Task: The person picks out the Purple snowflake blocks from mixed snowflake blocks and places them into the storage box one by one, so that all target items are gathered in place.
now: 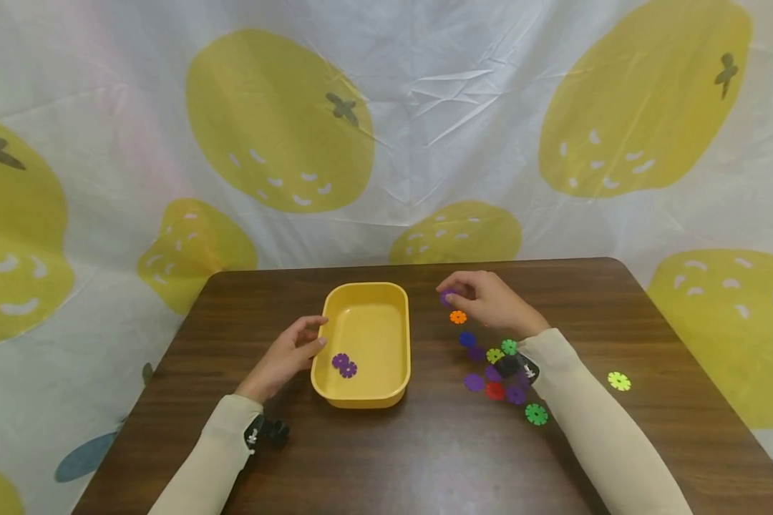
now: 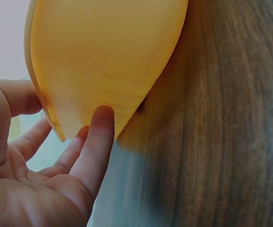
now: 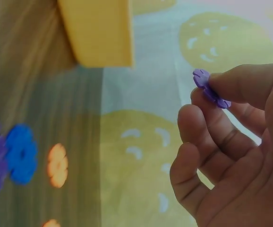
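Note:
My right hand pinches a purple snowflake disc between thumb and fingers, raised over the table's far side. My left hand holds the left side of a yellow plastic tray. In the left wrist view its thumb reaches the rim while other fingers lie against the outer wall. Two purple snowflake discs lie together in the tray's near left part. An orange snowflake disc and a blue snowflake disc lie on the table beneath and nearer than the right hand.
Several more discs lie right of the tray, among them a red disc and a green disc; the right wrist covers some. A yellow-green disc lies apart at the right. Behind the brown wooden table hangs a fruit-patterned cloth.

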Available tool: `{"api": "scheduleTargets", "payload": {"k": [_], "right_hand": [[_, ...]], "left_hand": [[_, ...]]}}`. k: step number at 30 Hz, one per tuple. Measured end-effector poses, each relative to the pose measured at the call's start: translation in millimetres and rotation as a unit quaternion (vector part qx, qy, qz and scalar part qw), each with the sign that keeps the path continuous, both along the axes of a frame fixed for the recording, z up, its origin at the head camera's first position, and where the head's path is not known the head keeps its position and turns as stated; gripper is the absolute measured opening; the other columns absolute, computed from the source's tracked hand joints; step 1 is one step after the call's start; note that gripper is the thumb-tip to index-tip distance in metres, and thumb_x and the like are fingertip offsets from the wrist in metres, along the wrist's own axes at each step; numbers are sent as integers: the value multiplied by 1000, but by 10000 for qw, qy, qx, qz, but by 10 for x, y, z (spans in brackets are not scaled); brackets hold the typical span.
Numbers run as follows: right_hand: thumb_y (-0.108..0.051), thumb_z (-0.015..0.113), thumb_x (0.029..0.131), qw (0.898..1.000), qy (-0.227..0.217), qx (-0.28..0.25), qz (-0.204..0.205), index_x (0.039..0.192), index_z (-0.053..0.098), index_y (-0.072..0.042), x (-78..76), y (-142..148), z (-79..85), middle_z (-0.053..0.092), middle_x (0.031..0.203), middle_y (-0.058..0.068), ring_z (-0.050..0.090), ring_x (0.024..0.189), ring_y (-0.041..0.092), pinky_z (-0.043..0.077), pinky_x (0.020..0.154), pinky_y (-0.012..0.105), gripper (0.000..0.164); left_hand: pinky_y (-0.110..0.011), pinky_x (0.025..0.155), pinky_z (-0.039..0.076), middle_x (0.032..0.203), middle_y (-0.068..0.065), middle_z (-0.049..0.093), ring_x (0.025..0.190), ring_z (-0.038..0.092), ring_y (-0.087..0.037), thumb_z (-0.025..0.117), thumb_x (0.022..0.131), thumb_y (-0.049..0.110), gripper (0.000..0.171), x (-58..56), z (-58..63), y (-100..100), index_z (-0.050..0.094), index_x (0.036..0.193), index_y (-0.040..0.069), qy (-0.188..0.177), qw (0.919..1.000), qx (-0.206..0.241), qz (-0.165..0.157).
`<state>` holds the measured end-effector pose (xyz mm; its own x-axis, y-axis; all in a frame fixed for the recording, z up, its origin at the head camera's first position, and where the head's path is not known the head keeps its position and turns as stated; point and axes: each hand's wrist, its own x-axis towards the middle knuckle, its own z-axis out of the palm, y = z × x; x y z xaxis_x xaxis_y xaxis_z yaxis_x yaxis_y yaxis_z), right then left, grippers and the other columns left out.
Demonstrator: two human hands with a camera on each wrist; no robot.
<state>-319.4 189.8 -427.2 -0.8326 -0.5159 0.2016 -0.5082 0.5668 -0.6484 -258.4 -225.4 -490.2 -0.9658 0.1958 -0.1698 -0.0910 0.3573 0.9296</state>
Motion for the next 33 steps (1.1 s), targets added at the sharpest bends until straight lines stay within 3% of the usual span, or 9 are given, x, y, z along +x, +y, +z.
{"api": "scheduleTargets", "payload": {"k": [3, 6, 10, 14, 20, 24, 29, 33], "right_hand": [[-27, 69, 104, 9999, 32, -123, 67, 120, 74, -24, -21, -80, 54, 78, 110, -2, 72, 86, 17, 60, 76, 32, 17], [-26, 69, 105, 9995, 81, -266, 146, 120, 75, -23, -42, -171, 100, 77, 116, -3, 72, 104, 16, 60, 90, 37, 16], [-23, 68, 105, 9981, 41, -515, 343, 121, 74, -19, -62, -319, 152, 77, 119, 1, 72, 110, 19, 61, 94, 42, 17], [-20, 69, 104, 9953, -2, -785, 572, 120, 74, -16, -67, -486, 184, 78, 117, 5, 74, 107, 21, 61, 92, 42, 17], [-17, 69, 104, 9922, -93, -944, 805, 115, 75, -14, -80, -720, 191, 79, 106, 0, 75, 98, 19, 62, 87, 36, 13], [-16, 68, 104, 9933, -31, -755, 877, 116, 74, -13, -89, -840, 171, 79, 106, -1, 75, 98, 16, 62, 87, 32, 13], [-18, 68, 105, 9936, -39, -536, 992, 117, 73, -13, -115, -954, 98, 79, 104, -2, 76, 96, 25, 61, 81, 32, 15], [-20, 69, 104, 9933, 14, -280, 1125, 118, 74, -11, -155, -1053, 37, 78, 98, -6, 74, 89, 17, 60, 78, 31, 17]], "left_hand": [[-46, 99, 62, 137, -20, 61, 117, 68, -29, 62, 108, 25, 49, 0, -5, -5, 49, 155, 20, 26, 10000, -9, -6], [-47, 100, 62, 138, -20, 60, 118, 67, -29, 62, 108, 25, 49, 3, -3, -7, 48, 155, 20, 39, 10000, 0, -29], [-47, 100, 61, 138, -20, 60, 118, 67, -30, 62, 108, 25, 49, 8, 5, -10, 48, 155, 20, 48, 10000, 10, -34], [-47, 100, 62, 137, -20, 60, 118, 67, -30, 61, 109, 25, 48, 7, 3, -13, 48, 155, 20, 41, 10000, 22, -30], [-47, 100, 62, 136, -21, 59, 119, 66, -31, 61, 109, 25, 47, 2, -4, -7, 49, 155, 20, 57, 9999, 66, -63], [-48, 102, 61, 137, -21, 58, 122, 64, -33, 60, 109, 26, 47, 4, 8, -8, 50, 155, 21, 59, 9999, 67, -100], [-49, 104, 59, 140, -18, 57, 126, 63, -33, 61, 109, 27, 47, 8, 29, 0, 51, 155, 25, 14, 9999, 0, -118], [-50, 106, 58, 144, -18, 55, 129, 61, -34, 61, 109, 29, 47, -8, 40, 4, 52, 155, 28, 5, 9999, -52, -131]]}}
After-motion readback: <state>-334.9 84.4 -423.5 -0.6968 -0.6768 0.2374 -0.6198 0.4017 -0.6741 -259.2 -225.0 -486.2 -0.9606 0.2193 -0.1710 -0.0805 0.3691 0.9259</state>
